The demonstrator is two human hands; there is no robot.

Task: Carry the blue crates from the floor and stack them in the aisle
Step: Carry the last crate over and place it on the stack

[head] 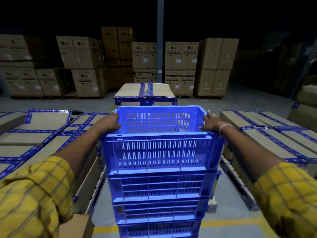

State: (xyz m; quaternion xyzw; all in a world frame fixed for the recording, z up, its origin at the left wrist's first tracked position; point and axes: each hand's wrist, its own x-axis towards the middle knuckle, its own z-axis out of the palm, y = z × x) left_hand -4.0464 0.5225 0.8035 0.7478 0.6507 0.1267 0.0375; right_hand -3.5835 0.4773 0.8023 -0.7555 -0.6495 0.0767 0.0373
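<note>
Fingers (115,117) of the left hand (109,122) are curling over the left rim of the top crate (161,148); those of the right hand (211,121) are lying spread over its right rim. This crate is sitting on the stack (157,200) (aisle floor), between taped cartons (42,134).

Bright blue slotted crates (158,152) fill the frame's centre; yellow checked sleeves (34,194) at the lower corners; brown cartons (41,140) banded in blue tape at both sides.
</note>
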